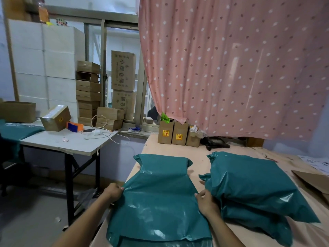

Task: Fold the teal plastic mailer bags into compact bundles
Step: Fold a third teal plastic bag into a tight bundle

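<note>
A teal mailer bag (160, 198) lies flat in front of me on the pink-covered surface (178, 148), its far end bulging over something inside. My left hand (114, 191) pinches the bag's left edge. My right hand (207, 202) grips its right edge. To the right sits a stack of teal mailer bags (252, 189), puffed and partly overlapping; my right hand touches its left side.
Three small cardboard boxes (173, 133) stand at the far end under a pink dotted curtain (231, 68). A flat cardboard piece (313, 180) lies at the right. To the left is a white folding table (67, 139) with boxes, a cable and more teal bags (16, 131).
</note>
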